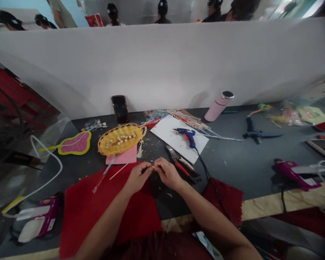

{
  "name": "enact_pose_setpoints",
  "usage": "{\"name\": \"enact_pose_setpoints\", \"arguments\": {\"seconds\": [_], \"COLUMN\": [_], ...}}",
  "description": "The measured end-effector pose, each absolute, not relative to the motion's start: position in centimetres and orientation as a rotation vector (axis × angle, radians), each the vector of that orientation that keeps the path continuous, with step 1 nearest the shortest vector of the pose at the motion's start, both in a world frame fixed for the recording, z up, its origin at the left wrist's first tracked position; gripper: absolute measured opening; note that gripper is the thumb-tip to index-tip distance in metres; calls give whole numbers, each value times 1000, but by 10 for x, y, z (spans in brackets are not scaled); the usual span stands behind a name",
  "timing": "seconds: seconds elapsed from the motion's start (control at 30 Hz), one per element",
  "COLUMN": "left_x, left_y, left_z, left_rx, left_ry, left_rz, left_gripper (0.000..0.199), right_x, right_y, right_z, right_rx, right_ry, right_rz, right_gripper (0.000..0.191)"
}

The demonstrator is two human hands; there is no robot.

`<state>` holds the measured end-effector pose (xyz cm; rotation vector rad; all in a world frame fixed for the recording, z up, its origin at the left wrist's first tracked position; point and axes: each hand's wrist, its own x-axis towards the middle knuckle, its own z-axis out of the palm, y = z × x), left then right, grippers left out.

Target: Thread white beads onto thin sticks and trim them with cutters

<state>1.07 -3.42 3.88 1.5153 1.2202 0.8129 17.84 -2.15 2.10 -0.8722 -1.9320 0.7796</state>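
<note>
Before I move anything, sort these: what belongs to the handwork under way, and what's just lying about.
Likely part of the work:
small pale piece, at the fingertips of the left hand and right hand
yellow basket of pale bits
blue glue gun
red-handled pliers

Probably just lying about:
phone
pink bottle
pink, yellow-rimmed paddle
</note>
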Motion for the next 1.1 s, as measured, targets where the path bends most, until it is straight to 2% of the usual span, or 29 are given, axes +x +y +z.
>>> {"name": "enact_pose_setpoints", "arguments": {"seconds": [0.47, 1.1], "left_x": [10, 7], "left_y": [-32, -32], "left_z": [38, 42], "left_rx": [1343, 1589], "left_ry": [1132, 1245], "left_rz": [859, 742], "left_gripper": [26, 27], "right_x": [180, 182], "right_y": [-21, -19], "right_z": [23, 21], "right_rx": [-873, -914], "right_ry": [-1787, -1788], "right_rz": [872, 926], "right_gripper": [12, 14]}}
